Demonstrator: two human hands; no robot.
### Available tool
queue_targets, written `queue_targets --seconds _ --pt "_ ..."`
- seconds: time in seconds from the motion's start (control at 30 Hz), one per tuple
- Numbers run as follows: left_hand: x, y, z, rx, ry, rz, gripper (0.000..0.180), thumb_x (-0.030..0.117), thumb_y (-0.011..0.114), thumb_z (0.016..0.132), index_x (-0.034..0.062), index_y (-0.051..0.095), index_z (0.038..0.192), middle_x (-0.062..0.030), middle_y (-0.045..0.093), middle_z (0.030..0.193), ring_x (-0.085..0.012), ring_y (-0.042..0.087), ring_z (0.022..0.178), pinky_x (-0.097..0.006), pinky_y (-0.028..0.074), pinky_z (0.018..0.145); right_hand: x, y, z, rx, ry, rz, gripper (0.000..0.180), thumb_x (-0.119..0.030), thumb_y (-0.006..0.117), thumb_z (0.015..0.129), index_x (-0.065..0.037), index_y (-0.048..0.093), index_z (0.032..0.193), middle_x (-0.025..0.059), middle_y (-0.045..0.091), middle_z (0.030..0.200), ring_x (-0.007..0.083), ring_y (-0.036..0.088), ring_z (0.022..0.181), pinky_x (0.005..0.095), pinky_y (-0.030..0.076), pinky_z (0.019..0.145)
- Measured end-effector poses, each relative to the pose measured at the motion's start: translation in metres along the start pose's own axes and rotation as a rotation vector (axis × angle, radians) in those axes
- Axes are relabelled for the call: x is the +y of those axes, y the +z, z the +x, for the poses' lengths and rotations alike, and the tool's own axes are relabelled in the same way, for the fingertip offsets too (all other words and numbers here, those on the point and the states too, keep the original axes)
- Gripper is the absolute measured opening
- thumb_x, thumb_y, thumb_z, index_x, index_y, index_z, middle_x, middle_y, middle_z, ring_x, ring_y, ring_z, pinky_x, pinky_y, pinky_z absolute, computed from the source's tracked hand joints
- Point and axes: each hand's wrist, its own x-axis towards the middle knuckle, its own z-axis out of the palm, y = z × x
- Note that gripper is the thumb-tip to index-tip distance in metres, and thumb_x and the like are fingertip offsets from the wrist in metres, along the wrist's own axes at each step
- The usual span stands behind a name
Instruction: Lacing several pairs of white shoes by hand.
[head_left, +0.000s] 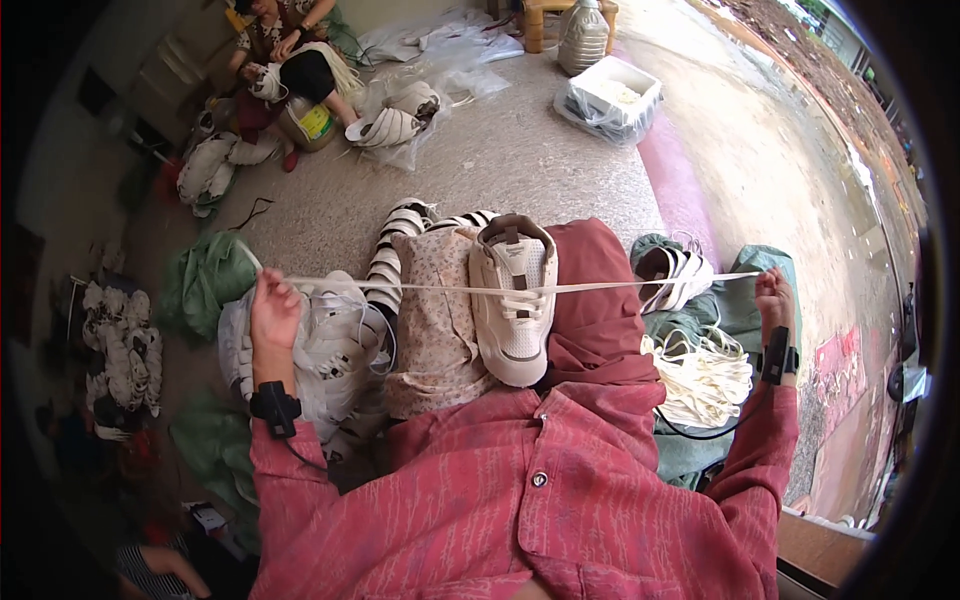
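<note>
1. Head view: we hold a pale lace [600, 287] taut, pinched in the grip of our left hand [272, 305] and in that of our right hand [772, 298], fingers closed narrowly on it.
2. One cream shoe [487, 320] rests on our lap between them, toe toward us, the lace crossing its front.
3. Near our right forearm we see a bundle of cream laces [700, 385]; another person [270, 45] sits ahead.

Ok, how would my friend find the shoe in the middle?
Find the red patterned shirt. Just beyond it, between flowered cloth and dark red cloth, sits one cream shoe, toe toward the shirt. Unlike the white shoes nearby, it sits midway along a taut pale lace held between left hand and right hand.
</note>
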Motion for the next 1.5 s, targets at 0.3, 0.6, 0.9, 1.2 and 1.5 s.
queue_targets --seconds 0.3,0.6,0.9,1.2,1.5 --pt "0.022 -0.085 -0.011 0.609 0.047 0.106 0.022 0.029 0.056 0.097 0.0125 0.063 0.110 0.0038 0.067 0.102 -0.0098 0.059 0.074 -0.026 0.046 0.063 0.096 0.185 -0.074 -0.288 0.065 -0.365 0.027 -0.016 0.063 0.094 0.003 0.059 0.112 0.0065 0.064 0.091 0.0113 0.061 0.073 0.0232 0.052 0.063" --pt "0.035 -0.139 -0.009 0.280 0.001 -0.070 0.027 0.018 0.053 0.099 0.0028 0.061 0.119 -0.0045 0.065 0.094 -0.0176 0.062 0.087 -0.032 0.054 0.081 0.161 0.282 -0.173 -0.753 -0.042 -1.236 0.016 -0.016 0.058 0.094 -0.001 0.064 0.095 0.0040 0.064 0.073 0.0080 0.056 0.056 0.0240 0.046 0.051" --pt "0.068 -0.157 -0.022 0.526 0.092 -0.338 0.024 0.019 0.053 0.098 0.0005 0.062 0.111 -0.0048 0.065 0.083 -0.0146 0.060 0.066 -0.026 0.053 0.058 0.163 0.272 -0.193 -0.897 -0.140 -1.290 0.016 -0.016 0.058 0.094 -0.001 0.063 0.095 0.0039 0.062 0.072 0.0075 0.054 0.057 0.0249 0.042 0.050" --pt "0.022 -0.012 -0.033 0.437 0.186 0.497 0.022 0.022 0.050 0.101 0.0068 0.063 0.110 0.0062 0.041 0.061 -0.0018 0.025 0.044 -0.021 0.017 0.037 0.162 0.277 -0.196 -0.779 0.157 -1.182 0.018 -0.016 0.058 0.094 0.001 0.062 0.095 0.0019 0.059 0.070 0.0073 0.051 0.054 0.0239 0.041 0.049" --pt "-0.134 0.143 -0.021 -0.709 0.595 1.734 0.017 0.017 0.057 0.090 0.0091 0.064 0.077 -0.0043 0.057 0.076 -0.0242 0.054 0.082 -0.037 0.036 0.082 0.158 0.281 -0.197 -0.874 0.215 -1.227 0.018 -0.017 0.057 0.094 0.000 0.064 0.095 -0.0001 0.058 0.071 0.0066 0.049 0.054 0.0230 0.039 0.046"
